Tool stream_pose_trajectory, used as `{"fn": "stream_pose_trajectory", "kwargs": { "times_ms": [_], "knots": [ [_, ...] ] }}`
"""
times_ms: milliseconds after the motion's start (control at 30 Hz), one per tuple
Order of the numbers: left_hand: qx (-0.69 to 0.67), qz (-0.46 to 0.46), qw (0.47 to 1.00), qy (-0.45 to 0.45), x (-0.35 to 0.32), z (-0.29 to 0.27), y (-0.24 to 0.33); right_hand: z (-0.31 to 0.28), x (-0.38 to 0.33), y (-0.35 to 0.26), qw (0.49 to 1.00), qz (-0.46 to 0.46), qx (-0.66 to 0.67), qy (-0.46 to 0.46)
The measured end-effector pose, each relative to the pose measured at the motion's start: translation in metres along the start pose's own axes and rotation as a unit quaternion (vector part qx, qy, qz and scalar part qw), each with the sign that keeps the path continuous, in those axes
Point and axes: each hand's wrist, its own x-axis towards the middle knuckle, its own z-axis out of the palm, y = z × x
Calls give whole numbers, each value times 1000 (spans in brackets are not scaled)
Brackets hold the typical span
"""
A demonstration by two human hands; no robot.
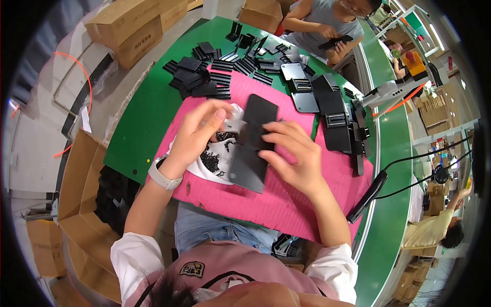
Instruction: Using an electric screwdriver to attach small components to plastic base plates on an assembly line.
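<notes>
My right hand (pixel 294 156) grips a long flat black hinged-looking plate (pixel 254 115) by its right edge, thumb and fingers bent over it. The plate stands tilted above a pink mat, its middle section smeared by motion. To its left, my left hand (pixel 197 134) has its thumb and fingers drawn together; whatever they may hold is too small or hidden to make out. Below that hand lies a white bag or cloth (pixel 223 162) with a heap of small black screw-like parts (pixel 209 159) on it, partly covered by the plate.
The pink mat (pixel 220 202) covers part of a green table (pixel 133 123). Black brackets (pixel 192 71) pile up at the far side, and black plates (pixel 332 112) stack on the right. A black pen-shaped tool (pixel 369 197) with a cable lies at right. Across the table sits a person (pixel 325 25).
</notes>
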Motion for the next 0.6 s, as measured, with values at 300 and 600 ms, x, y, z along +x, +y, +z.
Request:
{"fn": "stream_pose_trajectory", "kwargs": {
  "times_ms": [300,600],
  "knots": [
    [562,209,800,-37,-3,4,-6,-68,-96,-5,977,206,-38,-28],
    [558,216,800,-44,-1,18,-14,-57,-110,4,981,185,-45,-31]
  ]
}}
